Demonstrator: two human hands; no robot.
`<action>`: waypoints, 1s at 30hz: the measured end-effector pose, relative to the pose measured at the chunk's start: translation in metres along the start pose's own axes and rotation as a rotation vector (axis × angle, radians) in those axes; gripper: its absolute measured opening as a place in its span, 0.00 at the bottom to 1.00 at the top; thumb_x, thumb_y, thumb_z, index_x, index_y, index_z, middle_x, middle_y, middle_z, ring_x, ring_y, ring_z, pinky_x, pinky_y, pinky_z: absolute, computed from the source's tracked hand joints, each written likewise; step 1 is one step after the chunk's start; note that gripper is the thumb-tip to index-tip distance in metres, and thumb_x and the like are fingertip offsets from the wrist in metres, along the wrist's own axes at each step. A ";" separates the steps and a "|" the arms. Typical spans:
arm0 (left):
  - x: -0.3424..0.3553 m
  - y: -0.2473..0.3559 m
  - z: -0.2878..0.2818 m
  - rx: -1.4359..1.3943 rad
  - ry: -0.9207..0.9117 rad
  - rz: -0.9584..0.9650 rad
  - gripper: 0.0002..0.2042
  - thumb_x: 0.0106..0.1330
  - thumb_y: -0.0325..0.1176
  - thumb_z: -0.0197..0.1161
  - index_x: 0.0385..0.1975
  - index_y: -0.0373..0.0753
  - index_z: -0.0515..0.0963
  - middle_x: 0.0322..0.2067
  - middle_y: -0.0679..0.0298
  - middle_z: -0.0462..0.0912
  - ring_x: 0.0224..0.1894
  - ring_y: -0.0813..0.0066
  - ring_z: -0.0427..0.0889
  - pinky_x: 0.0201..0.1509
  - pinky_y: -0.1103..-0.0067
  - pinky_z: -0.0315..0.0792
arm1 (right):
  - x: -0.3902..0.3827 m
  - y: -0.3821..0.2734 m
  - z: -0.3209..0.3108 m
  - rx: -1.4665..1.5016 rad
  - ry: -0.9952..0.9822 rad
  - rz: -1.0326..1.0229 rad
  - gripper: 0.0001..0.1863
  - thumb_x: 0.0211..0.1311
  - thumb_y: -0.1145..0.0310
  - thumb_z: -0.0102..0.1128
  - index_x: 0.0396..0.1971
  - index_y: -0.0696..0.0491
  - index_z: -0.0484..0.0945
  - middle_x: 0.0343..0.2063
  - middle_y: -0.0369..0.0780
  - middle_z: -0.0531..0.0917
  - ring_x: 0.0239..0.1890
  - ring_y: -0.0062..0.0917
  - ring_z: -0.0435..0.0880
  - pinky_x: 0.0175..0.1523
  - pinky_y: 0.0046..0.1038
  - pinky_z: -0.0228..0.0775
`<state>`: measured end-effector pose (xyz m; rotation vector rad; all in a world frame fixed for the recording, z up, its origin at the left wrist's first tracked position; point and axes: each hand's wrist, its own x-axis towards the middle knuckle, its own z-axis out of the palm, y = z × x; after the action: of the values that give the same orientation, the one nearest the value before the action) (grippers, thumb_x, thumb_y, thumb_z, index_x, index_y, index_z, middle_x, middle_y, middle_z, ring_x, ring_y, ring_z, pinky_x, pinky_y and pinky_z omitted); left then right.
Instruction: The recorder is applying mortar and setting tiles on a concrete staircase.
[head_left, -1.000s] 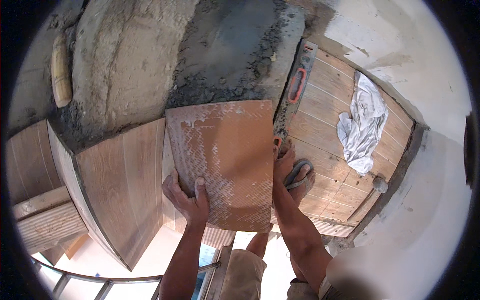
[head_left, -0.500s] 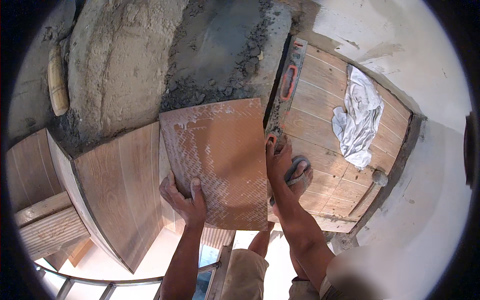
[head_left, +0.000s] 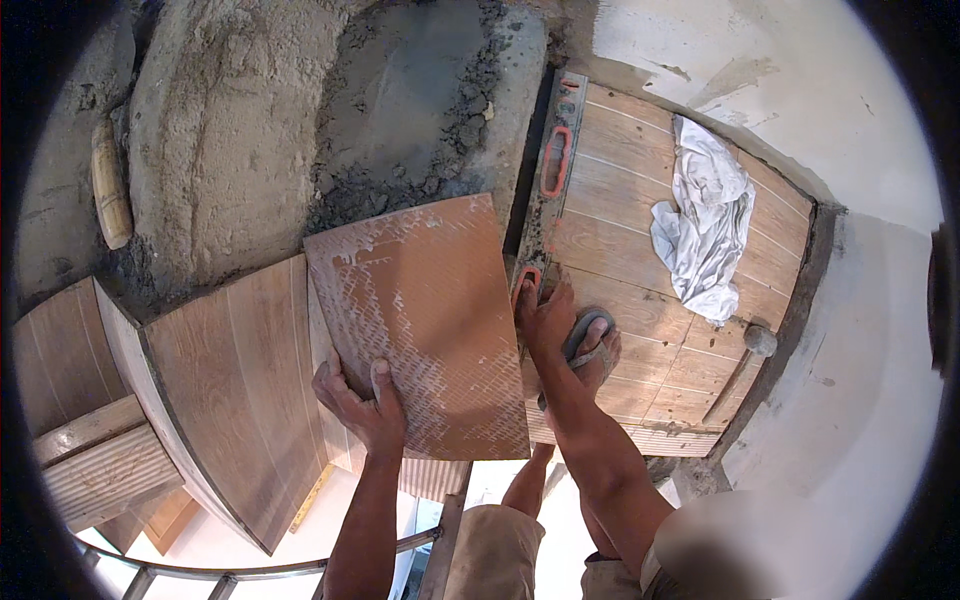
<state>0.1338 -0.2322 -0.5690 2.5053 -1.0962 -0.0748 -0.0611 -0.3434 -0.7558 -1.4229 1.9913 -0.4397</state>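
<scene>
A large rectangular tile [head_left: 440, 320], brown ridged underside facing me and smeared with whitish residue, is tilted in front of my legs. My left hand [head_left: 365, 400] grips its left edge, thumb over the ridged face and fingers mostly hidden behind. Beside the tile's right edge, my right hand [head_left: 547, 312] has its fingers curled at the near end of a spirit level [head_left: 546, 215], by the red-rimmed grip hole. The level lies along the edge of wood-look floor tiles [head_left: 610, 240]. Beyond the tile is a wet grey mortar bed [head_left: 410, 110] with crumbly lumps along its edges.
A white cloth [head_left: 705, 220] and a mallet [head_left: 760, 341] lie on the right-hand tiles, near my sandalled foot [head_left: 595, 350]. Wood-look steps [head_left: 230, 380] drop away at left above a metal railing [head_left: 270, 572]. A wooden tool handle [head_left: 108, 185] rests at far left.
The view has shifted slightly, moving most of the scene left. The tile's far end has swung a little left and tilts more, with both hands keeping their places on tile and level.
</scene>
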 end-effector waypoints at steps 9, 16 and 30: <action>0.000 0.005 0.005 -0.056 0.013 -0.018 0.29 0.63 0.42 0.68 0.58 0.31 0.67 0.52 0.47 0.69 0.56 0.51 0.66 0.60 0.59 0.62 | 0.004 0.012 0.002 -0.037 0.047 -0.096 0.35 0.61 0.52 0.63 0.59 0.64 0.68 0.43 0.54 0.77 0.44 0.51 0.79 0.47 0.46 0.72; -0.002 0.000 -0.004 -0.003 0.066 0.038 0.27 0.64 0.42 0.67 0.56 0.30 0.69 0.50 0.49 0.71 0.55 0.50 0.67 0.59 0.59 0.62 | 0.011 0.003 -0.032 0.130 -0.210 -0.018 0.32 0.62 0.52 0.62 0.58 0.59 0.72 0.45 0.54 0.79 0.47 0.49 0.80 0.51 0.43 0.72; 0.010 -0.035 0.008 0.138 0.048 0.039 0.34 0.65 0.56 0.61 0.55 0.27 0.70 0.52 0.42 0.73 0.58 0.44 0.69 0.65 0.59 0.60 | -0.155 0.234 -0.290 -0.064 -0.172 0.193 0.18 0.61 0.56 0.63 0.41 0.55 0.76 0.23 0.47 0.81 0.29 0.45 0.83 0.36 0.42 0.74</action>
<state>0.1634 -0.2204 -0.5885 2.5903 -1.1663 0.0744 -0.3904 -0.1432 -0.6354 -1.2464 1.9933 -0.1641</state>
